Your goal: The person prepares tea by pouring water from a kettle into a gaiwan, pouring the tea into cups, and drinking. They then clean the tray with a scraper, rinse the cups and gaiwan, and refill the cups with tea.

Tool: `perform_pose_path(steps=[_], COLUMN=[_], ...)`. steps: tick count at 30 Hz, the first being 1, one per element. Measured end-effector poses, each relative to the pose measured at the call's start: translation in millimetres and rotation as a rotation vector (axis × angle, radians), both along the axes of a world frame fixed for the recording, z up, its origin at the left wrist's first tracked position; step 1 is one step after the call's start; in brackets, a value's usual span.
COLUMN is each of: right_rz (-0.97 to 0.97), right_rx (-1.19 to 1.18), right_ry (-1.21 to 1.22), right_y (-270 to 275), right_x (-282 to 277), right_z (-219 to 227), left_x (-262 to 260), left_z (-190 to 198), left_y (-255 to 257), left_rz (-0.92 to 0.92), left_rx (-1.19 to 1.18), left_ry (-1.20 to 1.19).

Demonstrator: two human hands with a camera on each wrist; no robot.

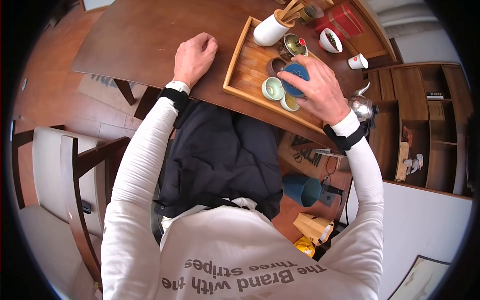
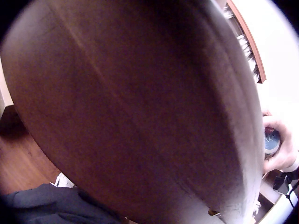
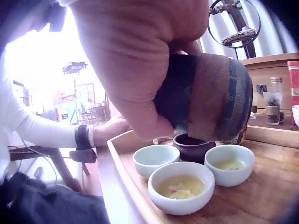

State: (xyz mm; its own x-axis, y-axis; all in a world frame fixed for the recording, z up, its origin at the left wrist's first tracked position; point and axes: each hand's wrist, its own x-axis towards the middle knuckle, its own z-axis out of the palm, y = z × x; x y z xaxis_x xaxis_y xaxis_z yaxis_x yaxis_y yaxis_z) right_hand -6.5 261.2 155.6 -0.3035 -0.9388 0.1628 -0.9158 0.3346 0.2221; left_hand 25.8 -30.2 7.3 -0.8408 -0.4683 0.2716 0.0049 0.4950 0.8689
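My right hand (image 1: 320, 87) grips a blue cylindrical tea vessel (image 3: 208, 98) with a brown band, seen tilted in the right wrist view. A lotus drawing marks its round blue end in the head view. Below it on the wooden tray (image 1: 250, 62) stand a pale green cup (image 1: 273, 89), another pale cup (image 1: 288, 103) and a dark brown cup (image 3: 194, 148). The right wrist view shows three pale cups, with yellowish liquid in the front cup (image 3: 181, 205) and the right one (image 3: 233, 175). My left hand (image 1: 194, 61) rests on the table, fingers loosely curled, holding nothing.
Toward the tray's far end stand a white holder (image 1: 269, 32) with wooden tools and a lidded glass pot (image 1: 295, 47). Beyond are a bowl of leaves (image 1: 324, 44), a red box (image 1: 345, 21) and a white cup (image 1: 356, 62). A metal kettle (image 1: 361, 109) stands at the right.
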Motion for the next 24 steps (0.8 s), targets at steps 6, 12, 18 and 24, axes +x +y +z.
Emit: perform_pose_path(steps=[6, 12, 18, 24], right_rz=[0.017, -0.015, -0.008, -0.023], right_rx=[0.08, 0.095, 0.106, 0.088], right_ry=[0.053, -0.015, 0.042, 0.054], right_y=[-7.2, -8.1, -9.6, -9.0], right_x=[2.3, 3.8, 8.3, 8.6], right_z=[6.1, 25.2, 47.4, 54.3], left_x=[1.3, 2.1, 2.1, 2.0], left_z=[3.0, 3.6, 3.5, 4.3], left_y=[1.1, -0.5, 0.2, 0.8], left_rz=[-0.012, -0.015, -0.01, -0.002], left_rx=[0.025, 0.04, 0.037, 0.029], left_ry=[-0.014, -0.03, -0.036, -0.021])
